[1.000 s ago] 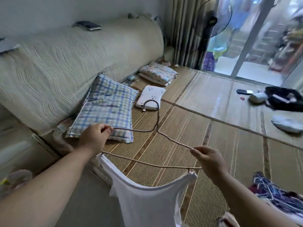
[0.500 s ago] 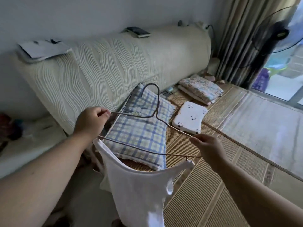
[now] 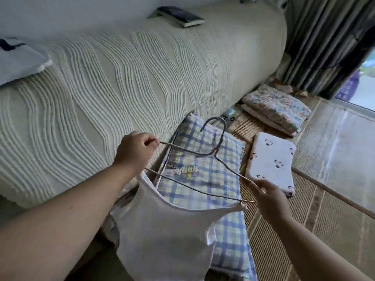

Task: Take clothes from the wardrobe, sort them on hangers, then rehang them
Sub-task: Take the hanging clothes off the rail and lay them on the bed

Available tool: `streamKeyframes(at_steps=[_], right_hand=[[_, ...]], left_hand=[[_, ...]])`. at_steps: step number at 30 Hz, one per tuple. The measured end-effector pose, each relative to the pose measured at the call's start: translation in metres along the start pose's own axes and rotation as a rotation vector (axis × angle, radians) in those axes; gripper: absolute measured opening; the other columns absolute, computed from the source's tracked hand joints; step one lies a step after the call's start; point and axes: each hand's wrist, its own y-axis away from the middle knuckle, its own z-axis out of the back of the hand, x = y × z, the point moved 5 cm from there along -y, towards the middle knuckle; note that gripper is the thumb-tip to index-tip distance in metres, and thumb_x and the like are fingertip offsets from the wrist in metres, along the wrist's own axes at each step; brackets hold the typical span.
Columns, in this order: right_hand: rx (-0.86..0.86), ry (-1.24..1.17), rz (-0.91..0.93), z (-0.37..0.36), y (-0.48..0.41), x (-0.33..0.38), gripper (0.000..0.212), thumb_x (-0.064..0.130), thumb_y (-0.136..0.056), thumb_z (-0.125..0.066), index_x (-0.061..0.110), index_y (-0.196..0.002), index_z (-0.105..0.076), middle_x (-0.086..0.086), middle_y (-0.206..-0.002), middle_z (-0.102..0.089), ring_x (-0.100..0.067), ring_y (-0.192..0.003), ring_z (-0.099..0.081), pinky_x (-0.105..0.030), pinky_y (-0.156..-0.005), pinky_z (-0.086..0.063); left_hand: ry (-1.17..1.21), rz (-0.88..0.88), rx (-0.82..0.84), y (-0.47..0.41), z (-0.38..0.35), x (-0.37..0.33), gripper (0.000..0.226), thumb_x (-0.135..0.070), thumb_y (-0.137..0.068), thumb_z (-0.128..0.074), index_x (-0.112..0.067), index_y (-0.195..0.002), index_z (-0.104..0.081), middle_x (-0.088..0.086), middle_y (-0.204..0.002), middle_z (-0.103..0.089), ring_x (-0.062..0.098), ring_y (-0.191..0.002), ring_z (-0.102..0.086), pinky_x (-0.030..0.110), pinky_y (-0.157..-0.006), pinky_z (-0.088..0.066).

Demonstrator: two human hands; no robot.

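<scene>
Gripping one end of the wire hanger [image 3: 215, 157] in the curled left hand [image 3: 135, 152], pinching the other with the right hand [image 3: 267, 196], forearms outstretched. Carrying a white top [image 3: 162, 230] over a plaid pillow [image 3: 207, 175].

Left hand [image 3: 135, 151] and right hand [image 3: 267, 196] pinching hanger [image 3: 215, 154] ends, arms outstretched

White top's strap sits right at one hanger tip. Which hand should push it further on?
Right, probably. The right hand pinches the hanger just beside that strap of the white top. The left hand grips the opposite end and can steady it.
</scene>
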Motion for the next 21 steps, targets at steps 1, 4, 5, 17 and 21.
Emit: streamKeyframes(at_steps=[1,4,5,17,21], right_hand=[[0.001,0.077,-0.01,-0.012,-0.015,-0.007,0.022,0.032,-0.09,-0.059,0.016,-0.098,-0.071,-0.005,-0.087,-0.07,-0.024,-0.082,-0.062,-0.031,-0.071,-0.044],[0.136,0.29,-0.08,-0.054,-0.05,-0.033,0.022,0.035,-0.093,-0.053,0.018,-0.087,-0.065,-0.002,-0.075,-0.062,-0.025,-0.075,-0.059,-0.028,-0.062,-0.036],[0.166,0.339,-0.102,-0.067,-0.061,-0.041,0.023,0.035,-0.094,-0.05,0.018,-0.082,-0.06,-0.002,-0.074,-0.059,-0.027,-0.077,-0.06,-0.028,-0.062,-0.035],[0.153,0.159,-0.163,-0.119,-0.116,-0.071,0.062,0.032,-0.093,-0.053,0.024,-0.148,-0.024,-0.008,-0.143,-0.045,-0.027,-0.124,-0.049,-0.033,-0.096,-0.042],[0.184,0.234,-0.061,-0.081,-0.056,-0.076,0.071,0.038,-0.092,-0.054,0.028,-0.15,-0.014,-0.002,-0.156,-0.022,-0.02,-0.143,-0.021,-0.034,-0.114,-0.024]], left_hand=[[-0.023,0.007,0.069,-0.016,-0.022,0.011,0.017,-0.03,-0.087,-0.061,-0.019,-0.093,-0.071,0.007,-0.096,-0.066,0.028,-0.095,-0.059,0.034,-0.082,-0.048],[-0.077,0.066,0.226,-0.047,-0.087,0.04,0.019,-0.034,-0.091,-0.056,-0.022,-0.096,-0.07,0.006,-0.104,-0.067,0.031,-0.1,-0.057,0.034,-0.085,-0.047],[-0.091,0.071,0.247,-0.054,-0.105,0.047,0.02,-0.033,-0.092,-0.056,-0.021,-0.097,-0.07,0.007,-0.105,-0.068,0.031,-0.099,-0.058,0.032,-0.083,-0.046],[-0.115,0.073,0.466,-0.055,-0.245,0.037,0.073,-0.046,-0.091,-0.053,-0.027,-0.15,-0.016,0.008,-0.159,-0.004,0.027,-0.145,-0.006,0.044,-0.117,-0.016],[-0.12,-0.183,0.702,0.015,-0.265,-0.045,0.072,-0.042,-0.091,-0.053,-0.029,-0.151,-0.014,0.002,-0.16,0.003,0.023,-0.146,0.0,0.043,-0.116,-0.017]])
